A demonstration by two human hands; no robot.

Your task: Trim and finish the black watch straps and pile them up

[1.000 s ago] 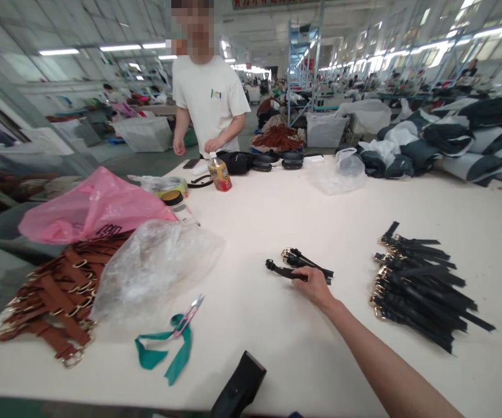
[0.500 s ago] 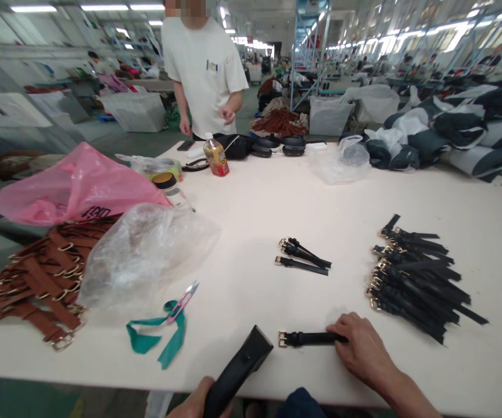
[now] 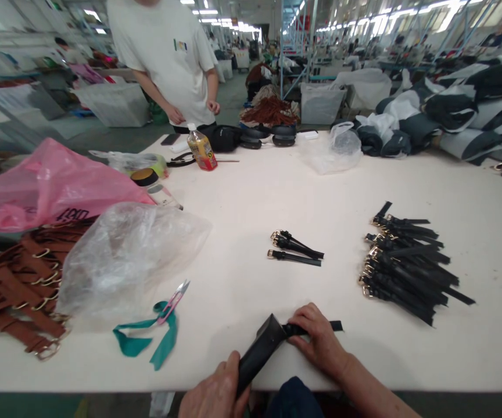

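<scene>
My left hand (image 3: pixel 218 386), near the table's front edge, is closed round a thick, long black piece (image 3: pixel 260 348) with a broad, squared-off end; I cannot tell exactly what it is. My right hand (image 3: pixel 318 339) grips a short black buckle strap (image 3: pixel 336 326), whose cut end sticks out to the right. The strap's other end meets the broad end of the black piece, and its buckle is hidden there. Beyond my hands lie a few black buckle straps (image 3: pixel 297 255) with gold buckles. A larger pile of black buckle straps (image 3: pixel 408 273) lies on the right.
On the white table (image 3: pixel 233 232) lie pink-handled thread snips (image 3: pixel 173 302), a teal ribbon (image 3: pixel 164 342), a clear plastic bag (image 3: pixel 124 255), brown straps (image 3: pixel 24 284), a pink bag (image 3: pixel 59 186) and a drink bottle (image 3: pixel 201 150). A person (image 3: pixel 164 58) stands across the table. Wrapped bundles (image 3: pixel 451 116) fill the back right.
The black piece and the buckle strap have come together, buckle end against the broad end. My right hand has moved left along the strap. The view has shifted slightly, and the person opposite appears nearer.
</scene>
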